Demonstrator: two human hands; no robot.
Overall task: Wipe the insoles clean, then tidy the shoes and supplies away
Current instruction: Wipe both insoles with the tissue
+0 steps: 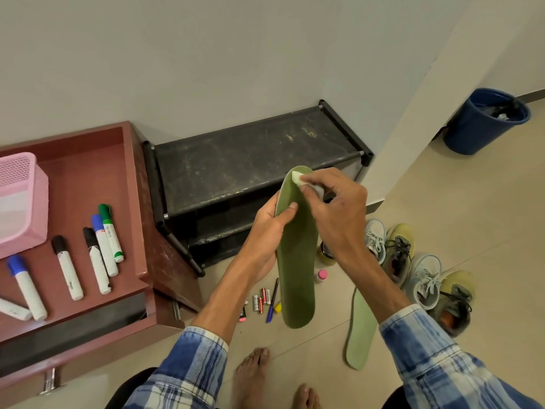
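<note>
Insole in hand: a green insole (pixel 296 276) is held upright in the air in front of the black shoe rack (pixel 250 160), toe end up, heel end hanging over the floor.
Left hand: the left hand (pixel 269 228) wraps the insole's edge below the toe, thumb flat on the front face, fingers behind.
Right hand: the right hand (pixel 339 208) pinches a small white wipe (pixel 296 177) and presses it onto the toe end.
Second insole: a paler second insole (pixel 361 329) lies flat on the floor, just beside the shoes (pixel 424 278) and apart from both hands.
Shoes: four laced shoes stand on the floor by the wall; none is on the rack.
Supplies: a pink-capped bottle (pixel 321 275) stands on the floor near the held insole, with batteries (pixel 261 301) and a pen (pixel 272 299) close by.
How it will handle: the insole looks light, thin and bendy, likely to flex away under rubbing, so it wants backing from behind where the wipe presses. Its edges give the surest hold; the face may turn slick if the wipe is damp.
Step in hand: wiping looks under way at the toe; the floor insole and all the tidying appear not yet done.
</note>
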